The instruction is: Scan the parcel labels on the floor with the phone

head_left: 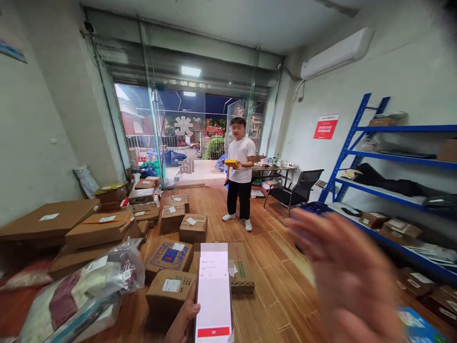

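Note:
My left hand (183, 320) grips a smartphone (213, 295) upright at the bottom centre; its lit screen shows white with a red bar at the bottom. Raised at the lower right, my right hand (348, 276) is blurred by motion, its fingers spread and holding nothing. Cardboard parcels (193, 227) with white labels cover the wooden floor ahead and to the left of the phone. One brown box (169, 291) sits just beside my left hand.
Another person (240, 174) in a white shirt stands mid-room holding a yellow parcel. Blue metal shelving (392, 200) with packages lines the right wall. A black chair (296, 190) and a desk stand behind. Plastic-wrapped bundles (82, 286) lie lower left. Glass doors are at the back.

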A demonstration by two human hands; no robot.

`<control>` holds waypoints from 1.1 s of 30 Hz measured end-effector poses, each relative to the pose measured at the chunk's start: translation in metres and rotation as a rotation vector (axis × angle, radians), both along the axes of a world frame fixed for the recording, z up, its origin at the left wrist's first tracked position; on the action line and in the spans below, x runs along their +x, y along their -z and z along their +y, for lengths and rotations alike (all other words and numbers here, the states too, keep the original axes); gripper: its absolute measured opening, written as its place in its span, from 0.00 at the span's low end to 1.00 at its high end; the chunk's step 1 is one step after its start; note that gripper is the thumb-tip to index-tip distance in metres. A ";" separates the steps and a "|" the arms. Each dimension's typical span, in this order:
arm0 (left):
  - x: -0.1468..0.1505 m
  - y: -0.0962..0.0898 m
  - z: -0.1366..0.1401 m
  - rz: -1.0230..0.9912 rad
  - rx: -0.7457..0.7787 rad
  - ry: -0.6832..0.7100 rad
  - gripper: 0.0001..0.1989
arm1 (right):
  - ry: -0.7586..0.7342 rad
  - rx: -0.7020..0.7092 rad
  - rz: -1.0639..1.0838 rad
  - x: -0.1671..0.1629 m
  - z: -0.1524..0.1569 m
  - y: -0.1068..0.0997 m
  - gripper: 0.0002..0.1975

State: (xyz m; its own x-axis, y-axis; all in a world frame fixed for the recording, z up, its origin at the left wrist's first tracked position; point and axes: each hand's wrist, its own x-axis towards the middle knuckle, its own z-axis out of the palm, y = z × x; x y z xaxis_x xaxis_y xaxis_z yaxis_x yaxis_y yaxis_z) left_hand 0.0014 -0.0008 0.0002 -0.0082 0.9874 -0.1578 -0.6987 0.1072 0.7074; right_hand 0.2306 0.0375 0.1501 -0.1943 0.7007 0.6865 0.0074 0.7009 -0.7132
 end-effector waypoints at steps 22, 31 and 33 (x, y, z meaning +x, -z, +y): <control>0.004 0.008 -0.004 -0.062 0.002 0.087 0.27 | -0.559 -0.882 0.200 -0.080 -0.005 0.181 0.52; -0.001 0.014 -0.004 -0.040 0.030 0.071 0.23 | -0.576 -0.877 0.153 -0.079 -0.005 0.177 0.54; -0.002 0.014 -0.004 -0.033 0.018 0.081 0.22 | -0.569 -0.867 0.161 -0.079 -0.005 0.177 0.53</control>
